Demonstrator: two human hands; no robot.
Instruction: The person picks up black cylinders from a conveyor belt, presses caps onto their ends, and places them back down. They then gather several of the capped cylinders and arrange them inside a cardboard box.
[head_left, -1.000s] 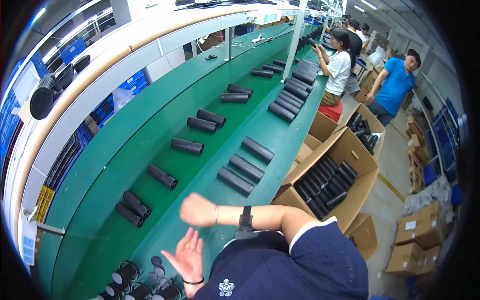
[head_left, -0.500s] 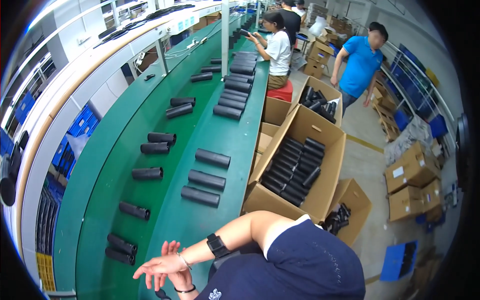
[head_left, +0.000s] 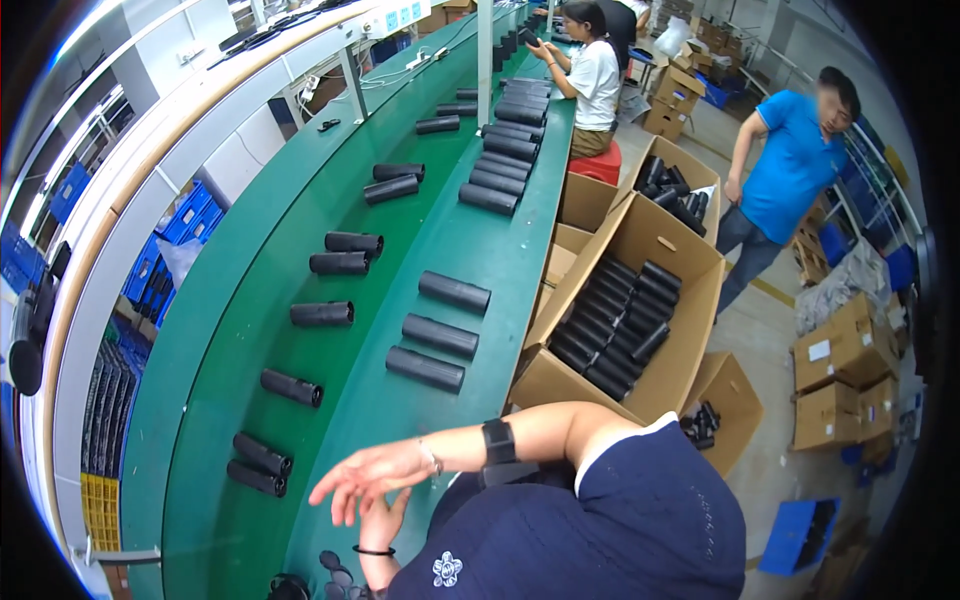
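Note:
My right hand (head_left: 378, 472) reaches leftward across my body over the green bench, its fingers stretched and loosely spread, holding nothing. Its wrist carries a thin bracelet, with a black strapped device farther up the arm. Just below it, my left hand (head_left: 380, 522), with a black band at the wrist, is partly hidden behind the right. One digit of it points up, and no held thing shows. Nearest the hands are several round black caps (head_left: 338, 572) at the lower edge, a pair of black tubes (head_left: 258, 478) to the left, and more black tubes (head_left: 425, 369) beyond them.
The long green bench (head_left: 350, 400) curves away, with rows of black tubes. At its right, cardboard boxes (head_left: 690, 300) hold stacked tubes. A seated person (head_left: 592, 80) handles a dark piece at the far end; a person in blue (head_left: 785, 160) stands in the aisle.
My view has shifted, so bench and boxes appear farther right. My right hand has risen slightly over the left. The caps have come into view. The person in blue has turned.

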